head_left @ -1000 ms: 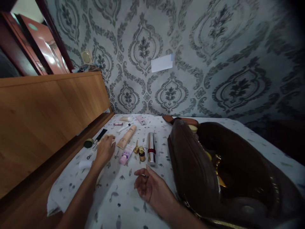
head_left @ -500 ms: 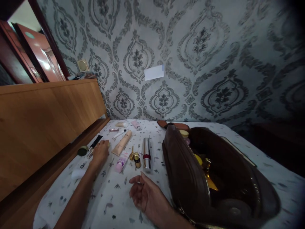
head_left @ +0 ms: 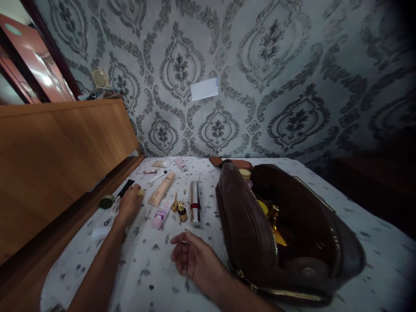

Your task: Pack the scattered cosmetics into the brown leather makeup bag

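My left hand (head_left: 129,204) rests low over the bedding, fingers curled down. A small yellowish thing (head_left: 141,192) shows at its fingertips; its kind is mostly hidden. Beside this hand lie a black tube (head_left: 126,188), thin brushes (head_left: 117,203) and a round green jar (head_left: 106,201). My right hand (head_left: 195,260) hovers palm sideways with nothing in it, fingers loosely bent and thumb apart. In front of it are a silver tube with a red band (head_left: 195,203), a dark gold-capped bottle (head_left: 182,212), a pink-purple tube (head_left: 161,215) and a beige tube (head_left: 161,189).
An unzipped brown bag (head_left: 247,225) stands on the right, with yellow and gold items inside. Smaller tubes (head_left: 160,164) lie farther back. A wooden board (head_left: 65,143) borders the left, and a patterned wall (head_left: 217,125) rises behind. A white roll-like item (head_left: 100,234) is near my left forearm.
The whole view has shifted slightly, so everything appears a little farther left and higher. Slightly more of the yellowish thing shows at my left fingertips. My right hand keeps nearly the same pose.
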`<act>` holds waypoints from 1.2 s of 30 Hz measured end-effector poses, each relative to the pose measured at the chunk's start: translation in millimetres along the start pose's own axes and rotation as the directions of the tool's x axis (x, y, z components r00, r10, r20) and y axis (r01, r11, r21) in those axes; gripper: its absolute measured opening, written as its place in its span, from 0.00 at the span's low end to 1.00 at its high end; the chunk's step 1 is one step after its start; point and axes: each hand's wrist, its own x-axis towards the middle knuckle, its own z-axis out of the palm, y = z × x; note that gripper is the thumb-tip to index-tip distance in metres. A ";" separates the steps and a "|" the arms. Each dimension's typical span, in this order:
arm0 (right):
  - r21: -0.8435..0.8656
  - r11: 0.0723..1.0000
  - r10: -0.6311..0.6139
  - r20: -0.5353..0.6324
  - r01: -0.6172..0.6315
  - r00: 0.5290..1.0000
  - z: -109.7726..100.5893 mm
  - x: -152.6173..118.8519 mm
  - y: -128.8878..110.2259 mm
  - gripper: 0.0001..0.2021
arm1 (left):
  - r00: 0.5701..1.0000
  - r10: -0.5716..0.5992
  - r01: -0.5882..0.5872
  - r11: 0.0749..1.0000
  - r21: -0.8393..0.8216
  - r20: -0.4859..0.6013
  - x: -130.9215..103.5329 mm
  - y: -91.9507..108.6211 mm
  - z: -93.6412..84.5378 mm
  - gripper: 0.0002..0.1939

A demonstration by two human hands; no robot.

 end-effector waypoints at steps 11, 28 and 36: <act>-0.017 0.999 -0.050 0.026 0.051 0.998 0.8 -1.7 -1.4 0.22 | 0.933 0.302 0.034 0.471 -0.882 0.198 -16.4 4.3 -33.2 0.24; -0.078 0.992 -0.096 0.067 0.101 0.993 -0.3 -3.0 -0.4 0.22 | 0.516 0.711 0.079 0.515 -0.854 0.477 -59.7 75.2 -45.4 0.23; -0.052 0.994 -0.097 0.064 0.101 0.993 2.1 -4.0 -2.8 0.20 | 0.486 0.734 0.047 0.520 -0.853 0.474 -59.7 73.4 -45.8 0.21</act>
